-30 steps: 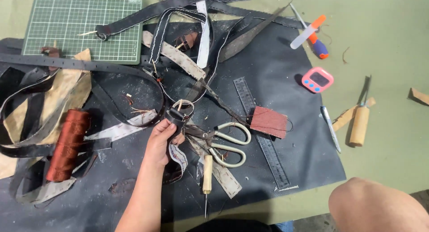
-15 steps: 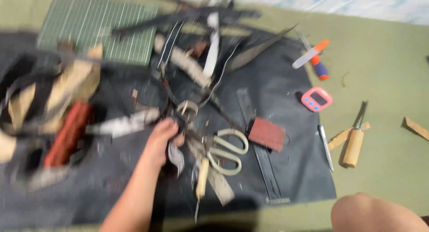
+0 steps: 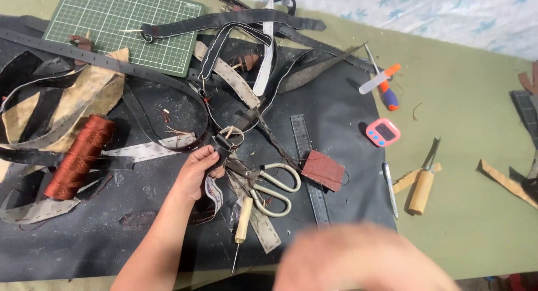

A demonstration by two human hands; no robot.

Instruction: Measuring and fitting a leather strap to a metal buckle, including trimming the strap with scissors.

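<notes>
Pinching strap loop (image 3: pixel 221 147), left hand (image 3: pixel 197 169).

We see a dark leather strap piece (image 3: pixel 220 146) pinched in our left hand (image 3: pixel 197 169), its stitched pale end curling downward. It sits just left of the cream-handled scissors (image 3: pixel 272 187), above the wooden-handled awl (image 3: pixel 242 223).

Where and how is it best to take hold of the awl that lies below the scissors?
Probably grip the awl by its pale wooden handle, coming from above. The handle is the thick upper part; the thin metal point aims down toward the near edge, so fingers should stay off that end.
</notes>
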